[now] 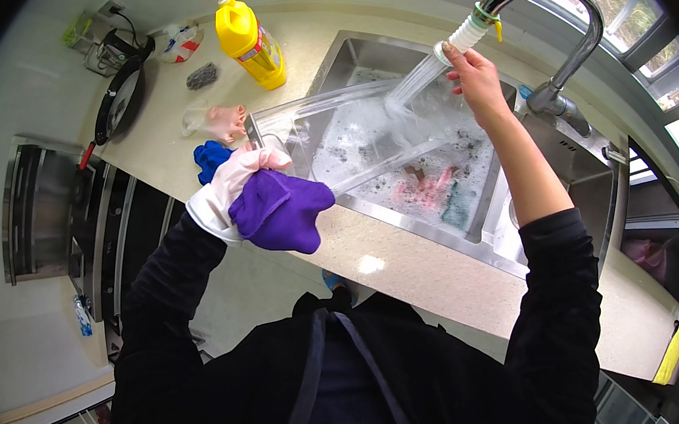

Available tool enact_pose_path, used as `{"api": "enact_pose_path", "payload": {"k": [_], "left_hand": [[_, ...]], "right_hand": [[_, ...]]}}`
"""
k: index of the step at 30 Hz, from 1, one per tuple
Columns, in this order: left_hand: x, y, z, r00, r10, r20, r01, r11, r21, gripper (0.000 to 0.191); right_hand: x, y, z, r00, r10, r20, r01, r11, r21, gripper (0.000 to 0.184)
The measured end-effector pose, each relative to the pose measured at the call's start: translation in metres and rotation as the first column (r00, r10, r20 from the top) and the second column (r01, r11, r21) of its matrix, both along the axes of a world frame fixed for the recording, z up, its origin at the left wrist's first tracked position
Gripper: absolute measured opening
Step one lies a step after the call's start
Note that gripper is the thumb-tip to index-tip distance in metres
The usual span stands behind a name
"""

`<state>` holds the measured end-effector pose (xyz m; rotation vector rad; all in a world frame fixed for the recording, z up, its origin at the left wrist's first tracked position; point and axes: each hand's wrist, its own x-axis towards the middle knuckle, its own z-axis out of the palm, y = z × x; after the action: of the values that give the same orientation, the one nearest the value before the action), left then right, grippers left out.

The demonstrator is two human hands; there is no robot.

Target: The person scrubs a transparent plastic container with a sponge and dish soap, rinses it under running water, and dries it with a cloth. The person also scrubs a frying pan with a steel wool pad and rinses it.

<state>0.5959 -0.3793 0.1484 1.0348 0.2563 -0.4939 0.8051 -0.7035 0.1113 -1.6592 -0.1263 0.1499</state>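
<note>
My left hand (222, 190), in a pale pink rubber glove, grips the near end of a clear plastic bin (328, 97). A bunched purple cloth (282, 211) hangs at the same hand. The bin slants out over the left sink basin (405, 220), which holds suds (356, 131) with pink and green things partly sunk in them. My bare right hand (480, 88) holds the end of the white ribbed nozzle (466, 35) on the chrome faucet (578, 57). Water pours from it into the bin.
Left of the sink stand a yellow pump bottle (249, 42), a steel scrubber (203, 76), a crumpled rubber glove (223, 121) and a blue cloth (211, 160). A frying pan (123, 99) leans by the wall. The right basin (574, 161) adjoins; a yellow cloth (672, 353) hangs at the counter's right end.
</note>
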Motion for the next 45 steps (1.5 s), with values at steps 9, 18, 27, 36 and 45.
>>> {"api": "enact_pose_path", "payload": {"k": [9,18,27,36,45], "left_hand": [[-0.015,0.013,0.027,0.974,0.112,0.197,-0.151,0.969,0.194,0.035],[-0.005,-0.020,0.013,0.989,0.074,-0.131,-0.087,0.991,-0.103,0.013],[-0.001,-0.051,0.016,0.992,0.114,-0.058,-0.112,0.993,0.031,0.016],[-0.016,-0.063,0.059,0.947,-0.029,0.320,-0.211,0.695,0.687,0.033],[0.005,-0.114,0.082,0.819,-0.436,0.374,-0.315,0.202,0.927,0.042]], "right_hand": [[-0.001,-0.007,0.001,0.999,0.025,-0.027,-0.027,0.997,-0.074,0.047],[-0.009,-0.004,-0.001,0.952,0.249,-0.180,-0.105,0.812,0.574,0.040],[0.018,0.030,-0.069,0.808,0.355,-0.470,0.205,0.579,0.789,0.030],[-0.005,-0.006,-0.031,0.767,0.308,-0.563,0.122,0.791,0.599,0.036],[0.003,-0.144,-0.065,0.931,-0.289,0.223,0.352,0.876,-0.331,0.021]]}}
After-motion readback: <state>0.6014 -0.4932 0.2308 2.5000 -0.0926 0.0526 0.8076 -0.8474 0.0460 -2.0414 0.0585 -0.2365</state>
